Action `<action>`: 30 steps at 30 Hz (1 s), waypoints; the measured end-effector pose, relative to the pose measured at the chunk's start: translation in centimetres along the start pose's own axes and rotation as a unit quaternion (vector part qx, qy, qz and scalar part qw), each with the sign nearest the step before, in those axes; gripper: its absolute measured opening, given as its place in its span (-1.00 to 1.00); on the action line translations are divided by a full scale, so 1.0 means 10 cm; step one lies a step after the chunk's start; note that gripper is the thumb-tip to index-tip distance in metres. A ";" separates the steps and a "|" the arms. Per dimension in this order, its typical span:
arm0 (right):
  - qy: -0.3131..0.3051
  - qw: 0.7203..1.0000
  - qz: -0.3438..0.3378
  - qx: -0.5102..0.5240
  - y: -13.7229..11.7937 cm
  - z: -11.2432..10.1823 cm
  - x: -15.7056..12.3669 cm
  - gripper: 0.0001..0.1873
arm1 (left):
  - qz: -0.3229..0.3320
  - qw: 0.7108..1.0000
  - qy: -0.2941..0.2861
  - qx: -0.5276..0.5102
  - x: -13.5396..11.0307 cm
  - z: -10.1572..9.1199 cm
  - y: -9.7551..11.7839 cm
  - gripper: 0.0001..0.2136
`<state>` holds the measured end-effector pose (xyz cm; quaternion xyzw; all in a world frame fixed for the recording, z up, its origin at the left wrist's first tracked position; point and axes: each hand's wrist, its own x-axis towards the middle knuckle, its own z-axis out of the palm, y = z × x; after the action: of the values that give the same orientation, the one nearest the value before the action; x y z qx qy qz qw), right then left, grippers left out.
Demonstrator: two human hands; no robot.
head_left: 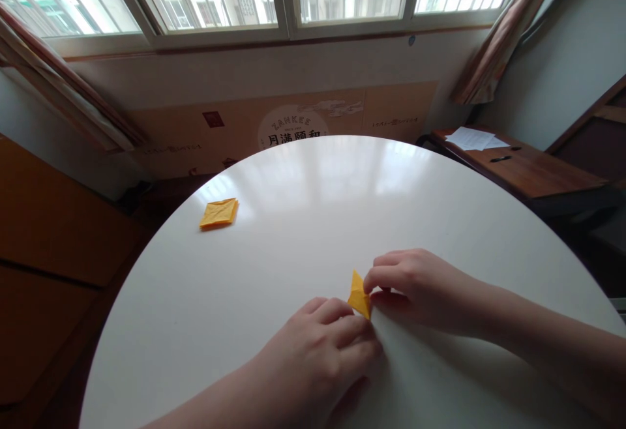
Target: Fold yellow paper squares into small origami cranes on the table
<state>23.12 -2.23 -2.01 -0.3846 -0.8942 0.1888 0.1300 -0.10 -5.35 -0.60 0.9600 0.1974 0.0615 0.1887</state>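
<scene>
Left hand, right hand palm-down, fingers curled nearly closed, holding yellow paper.

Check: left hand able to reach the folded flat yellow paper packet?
Likely yes: nothing visible stands between the left hand and the packet on the round white table, though that hand's fingers are at the small pointed yellow paper.

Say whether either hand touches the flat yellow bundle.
No: the left hand and right hand are both at the small yellow piece, apart from the bundle.
</scene>
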 end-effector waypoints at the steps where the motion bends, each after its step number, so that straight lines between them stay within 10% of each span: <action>1: 0.000 1.000 -0.006 0.004 0.00 0.00 -0.01 -0.83 | 0.013 1.000 -0.003 -0.003 0.00 -0.01 0.00 -0.88; 11: -0.012 0.997 -0.068 -0.031 -0.07 0.01 0.02 -0.83 | -0.096 0.979 0.176 0.025 -0.07 -0.02 -0.36 -0.76; 30: 0.016 0.996 -0.086 -0.019 -0.03 0.03 0.05 -0.97 | -0.066 0.989 0.131 0.033 0.02 0.00 -0.31 -0.82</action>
<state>22.45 -2.11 -2.14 -0.3117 -0.9250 0.1540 0.1531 -1.02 -2.62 -1.81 0.9341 0.2857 0.1676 0.1331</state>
